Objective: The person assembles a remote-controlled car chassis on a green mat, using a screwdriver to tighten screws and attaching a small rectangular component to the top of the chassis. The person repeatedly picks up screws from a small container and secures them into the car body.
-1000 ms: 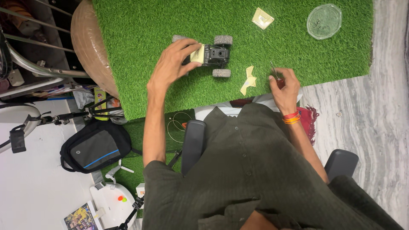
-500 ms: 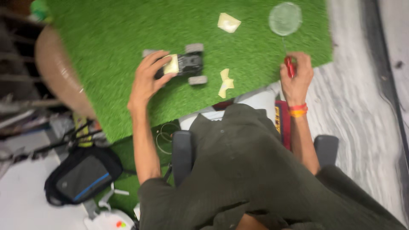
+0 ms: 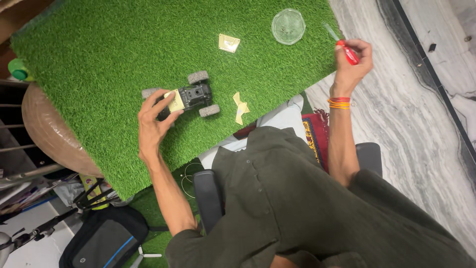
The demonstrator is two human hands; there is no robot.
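left hand gripping the toy car on the grass mat, right hand off the mat's edge clutching a red screwdriver

Home hobby rm, marble floor, fake-turf board, backpack

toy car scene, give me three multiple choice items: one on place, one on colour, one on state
1. Where does the toy car sit?
A. on the green turf mat
B. on the marble floor
C. on the person's lap

2. What colour is the handle of the screwdriver?
A. blue
B. red
C. yellow

3. What is the left hand doing?
A. hanging free
B. holding the glass dish
C. gripping the car's end

Key: 1 A, the car's wheels rest on the turf; 2 B, a red handle shows in the right hand; 3 C, its fingers close round the car.
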